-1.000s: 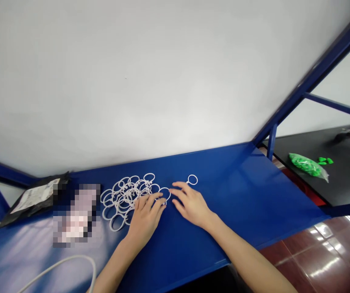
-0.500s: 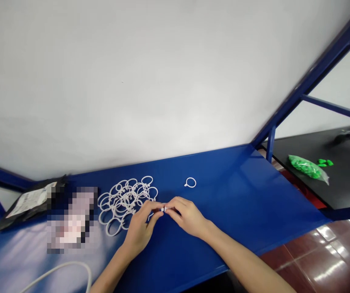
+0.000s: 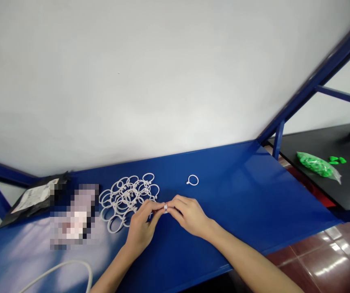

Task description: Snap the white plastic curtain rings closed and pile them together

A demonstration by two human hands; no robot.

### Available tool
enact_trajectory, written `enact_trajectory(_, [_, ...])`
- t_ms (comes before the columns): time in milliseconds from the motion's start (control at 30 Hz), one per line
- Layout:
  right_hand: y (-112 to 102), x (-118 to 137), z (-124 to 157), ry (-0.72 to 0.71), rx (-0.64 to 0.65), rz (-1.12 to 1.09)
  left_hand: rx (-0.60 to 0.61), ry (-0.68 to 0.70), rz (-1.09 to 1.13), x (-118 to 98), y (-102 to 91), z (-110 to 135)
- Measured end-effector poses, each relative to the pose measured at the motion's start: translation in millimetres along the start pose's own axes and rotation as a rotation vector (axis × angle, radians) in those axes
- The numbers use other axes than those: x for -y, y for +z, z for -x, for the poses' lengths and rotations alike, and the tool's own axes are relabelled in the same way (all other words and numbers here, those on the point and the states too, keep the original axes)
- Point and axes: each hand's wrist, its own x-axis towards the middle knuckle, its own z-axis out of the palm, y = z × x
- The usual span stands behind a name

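A heap of several white plastic rings lies on the blue metal shelf. My left hand and my right hand meet in front of the heap, fingertips pinched together on one small white ring held between them; most of that ring is hidden by my fingers. A single white ring lies apart on the shelf, beyond my right hand.
A black packet with a white label lies at the shelf's left end, beside a blurred patch. A white cable curves at the lower left. At the right, a black table carries a bag of green pieces. Tiled floor shows below.
A second ago my hands lay flat on the shelf beside the heap. They have since drawn together and pinched one white ring between them; the view shifted slightly.
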Motion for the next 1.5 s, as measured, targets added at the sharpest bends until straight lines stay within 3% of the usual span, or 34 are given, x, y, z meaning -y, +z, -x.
enact_trajectory(133, [0.0,0.6,1.7,0.004,0.032,-0.029,-0.002,0.036,0.013,-2.5,0.9,0.3])
enact_trajectory(367, [-0.4,2.2,4.5,-0.031,0.112,-0.076,-0.080,0.230,-0.015,-3.8,6.3,5.2])
enact_trajectory(467, [-0.8,-0.1,2.6,-0.043,0.108,-0.022,-0.058,0.287,-0.094,-1.5,6.4,3.6])
enact_trajectory(600, [-3.9,-10.6,-2.6,-0.026,0.022,0.156,-0.001,0.249,-0.446,2.7,2.6,-3.4])
enact_trajectory(700, [-12.0,-24.7,-5.2,0.067,-0.108,0.358,-0.007,0.184,-0.680,9.4,1.8,-4.4])
enact_trajectory(800, [-24.0,-39.0,-5.3,0.222,-0.233,0.549,0.025,0.138,-0.808,17.0,4.2,-1.1])
enact_trajectory(900, [-33.0,-46.3,-5.0,0.316,-0.254,0.656,0.026,0.089,-0.859,21.2,7.6,1.7])
enact_trajectory(1067, [-31.0,-39.2,-5.9,0.283,-0.255,0.590,-0.003,0.081,-0.838,20.3,10.6,1.3])
enact_trajectory(1267, [-10.7,-15.8,-4.0,-0.029,-0.095,0.370,-0.055,0.180,-0.723,14.1,12.1,2.0])
enact_trajectory(1400, [1.2,-5.8,-3.3,-0.199,-0.058,0.238,-0.032,0.238,-0.424,7.6,11.8,3.0])
enact_trajectory(1500, [4.8,-4.7,-2.1,-0.180,-0.090,0.056,0.007,0.181,-0.160,1.7,10.9,2.7])
